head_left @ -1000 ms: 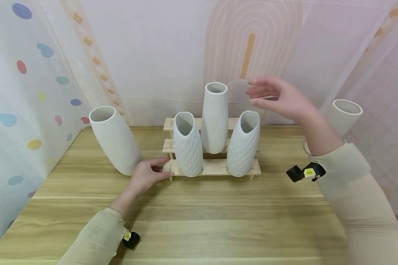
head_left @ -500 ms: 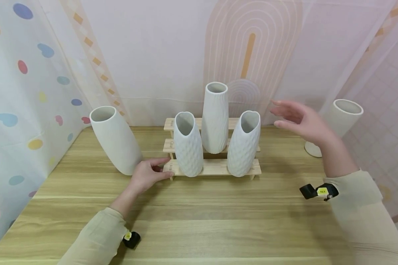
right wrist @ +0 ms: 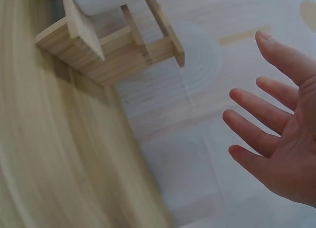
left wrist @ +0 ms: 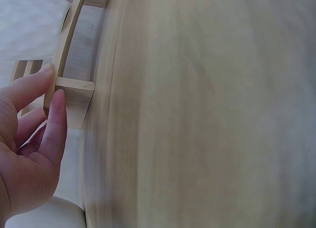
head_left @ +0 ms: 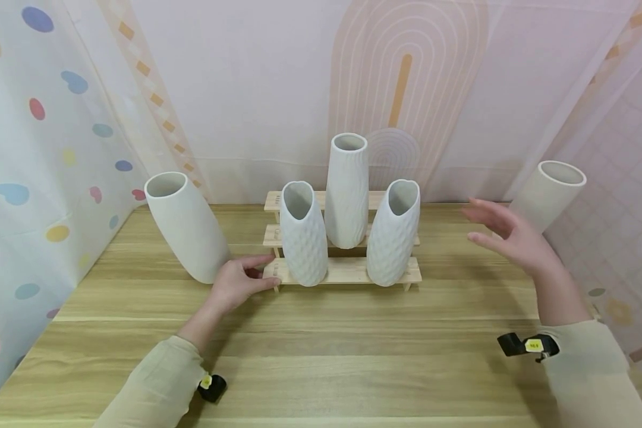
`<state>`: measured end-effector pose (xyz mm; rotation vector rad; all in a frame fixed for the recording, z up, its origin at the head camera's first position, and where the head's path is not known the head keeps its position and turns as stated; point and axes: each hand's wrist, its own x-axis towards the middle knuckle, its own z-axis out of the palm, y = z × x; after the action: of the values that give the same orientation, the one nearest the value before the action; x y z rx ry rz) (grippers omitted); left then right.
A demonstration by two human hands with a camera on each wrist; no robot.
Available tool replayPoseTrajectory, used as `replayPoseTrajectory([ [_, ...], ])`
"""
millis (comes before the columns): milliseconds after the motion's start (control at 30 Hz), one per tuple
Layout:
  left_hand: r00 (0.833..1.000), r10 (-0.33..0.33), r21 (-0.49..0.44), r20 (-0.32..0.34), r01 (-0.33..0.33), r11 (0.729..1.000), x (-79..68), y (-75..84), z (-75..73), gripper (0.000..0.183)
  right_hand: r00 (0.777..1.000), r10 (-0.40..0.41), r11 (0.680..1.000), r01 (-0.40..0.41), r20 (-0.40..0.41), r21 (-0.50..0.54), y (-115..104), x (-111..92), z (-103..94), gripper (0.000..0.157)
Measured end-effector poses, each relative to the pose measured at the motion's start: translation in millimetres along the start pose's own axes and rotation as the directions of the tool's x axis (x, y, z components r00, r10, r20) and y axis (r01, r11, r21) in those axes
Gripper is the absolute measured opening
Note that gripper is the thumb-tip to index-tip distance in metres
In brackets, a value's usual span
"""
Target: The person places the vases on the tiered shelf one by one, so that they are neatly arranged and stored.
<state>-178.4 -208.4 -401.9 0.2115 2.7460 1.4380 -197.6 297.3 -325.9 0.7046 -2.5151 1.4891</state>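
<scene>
My left hand (head_left: pixel 234 285) pinches the left end of the lowest step of a three-tier wooden stand (head_left: pixel 345 270). In the left wrist view, the thumb and fingers of that hand (left wrist: pixel 34 134) lie on either side of the step's end. Two dimpled white vases (head_left: pixel 305 246) (head_left: pixel 389 246) stand on the lowest step, and a taller ribbed white vase (head_left: pixel 348 196) stands behind and between them. My right hand (head_left: pixel 519 238), fingers spread and holding nothing, hovers right of the stand, in front of a smooth white vase (head_left: pixel 548 193) that it partly hides.
Another smooth white vase (head_left: pixel 187 229) stands on the wooden table (head_left: pixel 342 356) just behind my left hand. Printed curtains hang at the back (head_left: pixel 257 89) and at the left (head_left: pixel 43 148). Each wrist carries a small black camera (head_left: pixel 211 388).
My right hand has moved away from beside the tall middle vase, to the right and down toward the right-hand vase. My left hand and the vases stay where they were.
</scene>
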Motion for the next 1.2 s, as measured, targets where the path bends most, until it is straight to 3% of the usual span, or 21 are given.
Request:
replayPoseTrajectory([
  [133,1.000,-0.005,-0.001,0.000,0.005,1.000,-0.2,0.0,0.3,0.056,0.997,0.058,0.998,-0.059,-0.041,-0.015,8,-13,-2.1,0.061],
  [367,1.000,-0.007,-0.003,0.000,0.007,1.000,-0.4,1.0,1.0,0.056,0.968,0.129,0.991,-0.136,-0.214,-0.015,20,-30,-12.4,0.061],
  [500,1.000,-0.002,-0.002,0.002,0.002,1.000,-0.1,0.5,1.1,0.056,0.942,0.124,0.986,-0.082,-0.312,0.143,23,-38,-21.9,0.056],
  [600,1.000,0.001,-0.003,0.000,-0.001,1.000,0.1,0.0,1.1,0.056,0.919,0.141,0.956,-0.029,-0.369,0.293,23,-44,-28.8,0.055],
  [767,1.000,0.001,-0.001,-0.002,-0.001,1.000,-0.1,-0.3,0.6,0.056,0.856,0.237,0.927,-0.057,-0.459,0.372,20,-51,-38.6,0.054],
  [967,1.000,0.001,0.002,-0.003,-0.001,1.000,0.0,-0.2,0.2,0.056,0.762,0.344,0.925,-0.174,-0.549,0.338,16,-54,-47.1,0.054],
  [1067,1.000,0.003,0.005,-0.004,-0.003,1.000,0.3,-0.9,0.4,0.056,0.736,0.364,0.931,-0.278,-0.570,0.236,18,-51,-50.3,0.059],
  [1200,1.000,0.003,0.004,-0.003,-0.003,1.000,0.9,-1.8,0.8,0.056,0.711,0.428,0.888,-0.446,-0.558,0.112,19,-46,-53.9,0.072],
])
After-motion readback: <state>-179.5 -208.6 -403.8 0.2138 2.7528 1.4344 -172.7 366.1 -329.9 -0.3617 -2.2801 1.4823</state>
